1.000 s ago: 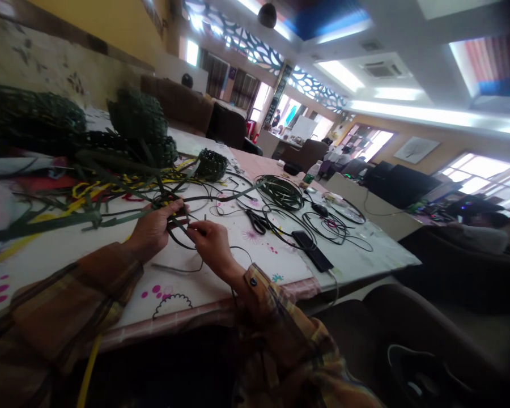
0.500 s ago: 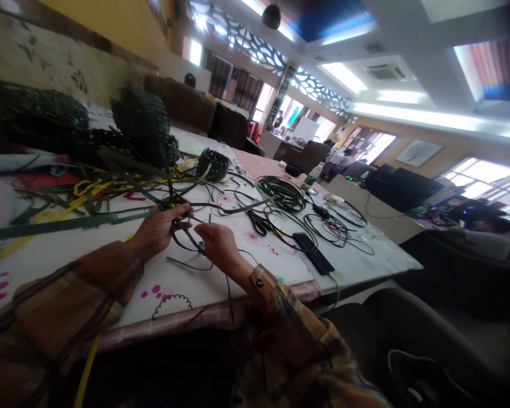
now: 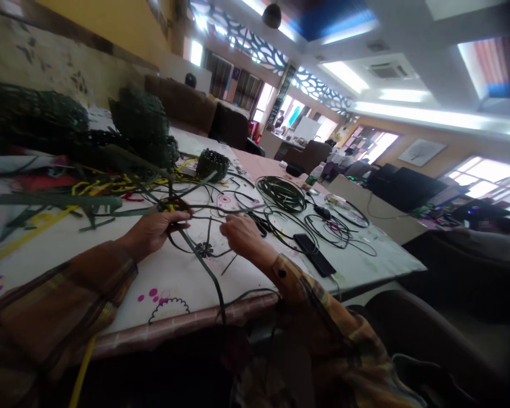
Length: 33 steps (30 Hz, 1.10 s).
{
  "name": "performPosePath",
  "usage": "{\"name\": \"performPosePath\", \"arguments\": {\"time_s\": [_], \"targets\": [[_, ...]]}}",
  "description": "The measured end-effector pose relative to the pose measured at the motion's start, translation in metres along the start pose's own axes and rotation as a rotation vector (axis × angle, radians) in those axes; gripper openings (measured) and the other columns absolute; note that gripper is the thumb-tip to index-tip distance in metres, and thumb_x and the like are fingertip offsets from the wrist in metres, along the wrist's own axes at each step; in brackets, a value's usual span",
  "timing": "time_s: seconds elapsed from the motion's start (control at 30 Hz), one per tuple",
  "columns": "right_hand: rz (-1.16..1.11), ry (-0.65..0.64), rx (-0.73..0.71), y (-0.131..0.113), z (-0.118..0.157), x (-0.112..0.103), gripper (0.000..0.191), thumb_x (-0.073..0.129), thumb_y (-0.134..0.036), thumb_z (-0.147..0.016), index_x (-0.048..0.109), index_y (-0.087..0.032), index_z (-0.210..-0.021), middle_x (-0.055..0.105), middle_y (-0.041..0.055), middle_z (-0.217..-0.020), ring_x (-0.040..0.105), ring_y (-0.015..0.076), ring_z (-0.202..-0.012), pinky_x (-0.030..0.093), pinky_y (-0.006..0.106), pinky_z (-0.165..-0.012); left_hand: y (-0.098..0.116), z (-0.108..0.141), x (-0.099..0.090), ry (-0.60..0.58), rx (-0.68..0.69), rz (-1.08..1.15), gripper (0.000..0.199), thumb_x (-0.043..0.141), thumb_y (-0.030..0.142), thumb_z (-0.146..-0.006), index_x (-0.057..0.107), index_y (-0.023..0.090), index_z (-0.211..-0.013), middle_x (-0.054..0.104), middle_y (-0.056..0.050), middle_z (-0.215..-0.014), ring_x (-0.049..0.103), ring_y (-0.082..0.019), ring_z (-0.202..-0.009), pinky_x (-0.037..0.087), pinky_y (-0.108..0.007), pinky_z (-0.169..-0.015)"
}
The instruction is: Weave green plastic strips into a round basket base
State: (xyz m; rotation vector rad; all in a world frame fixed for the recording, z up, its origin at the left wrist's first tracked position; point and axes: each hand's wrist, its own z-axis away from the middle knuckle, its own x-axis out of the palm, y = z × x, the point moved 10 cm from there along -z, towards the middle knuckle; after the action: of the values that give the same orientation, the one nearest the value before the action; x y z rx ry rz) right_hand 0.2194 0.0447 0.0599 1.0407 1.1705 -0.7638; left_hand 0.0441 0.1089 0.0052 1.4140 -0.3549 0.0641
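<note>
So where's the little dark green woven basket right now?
In the head view, the little woven basket sits left of centre on the white flower-printed table, beyond the left hand and left of the round coil of dark green strips.

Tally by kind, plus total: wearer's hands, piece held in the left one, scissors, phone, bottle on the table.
Hands: 2 (left hand, right hand)
Held strip-work piece: 1
Scissors, partly hidden: 1
Black phone: 1
Bottle: 1
Total: 6
</note>
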Motion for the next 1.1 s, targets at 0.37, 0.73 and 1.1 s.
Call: {"name": "performPosePath", "arguments": {"time_s": [0.37, 0.73, 1.1], "targets": [[-0.418, 0.293, -0.001, 0.056, 0.044, -0.056, 0.019, 0.074, -0.028, -0.105, 0.085, -0.024, -0.119, 0.071, 0.0139, -0.149, 0.065, 0.0287, -0.138, 0.041, 0.053, -0.125, 0.003, -0.009, -0.018, 0.079, 0.023, -0.02, 0.038, 0.101, 0.032, -0.056, 0.078, 0.032, -0.086, 0.086, 0.001, -0.117, 0.068, -0.032, -0.137, 0.063, -0.041, -0.105], [-0.32, 0.227, -0.018, -0.038, 0.019, -0.063, 0.057, 0.051, 0.003, -0.095, 0.071, -0.017, -0.145, 0.073, 0.0187, -0.142, 0.068, 0.0301, -0.131, 0.047, 0.048, -0.113, 0.009, 0.003, -0.005, 0.038, 0.132, -0.045, 0.041, 0.098, 0.037, -0.061, 0.076, 0.034, -0.094, 0.085, 0.004, -0.114, 0.068, -0.033, -0.136, 0.057, -0.045, -0.112], [-1.802, -0.024, 0.105, -0.015, -0.05, 0.032, 0.021, 0.084, -0.034, -0.092, 0.076, -0.015, -0.096, 0.071, 0.0006, -0.075, 0.065, 0.0116, -0.064, 0.052, 0.022, -0.062, 0.005, 0.014, 0.024, -0.13, 0.094, -0.065, 0.05, 0.102, 0.043, -0.059, 0.08, 0.042, -0.104, 0.086, 0.002, -0.109, 0.076, -0.035, -0.124, 0.066, -0.046, -0.1]]}}
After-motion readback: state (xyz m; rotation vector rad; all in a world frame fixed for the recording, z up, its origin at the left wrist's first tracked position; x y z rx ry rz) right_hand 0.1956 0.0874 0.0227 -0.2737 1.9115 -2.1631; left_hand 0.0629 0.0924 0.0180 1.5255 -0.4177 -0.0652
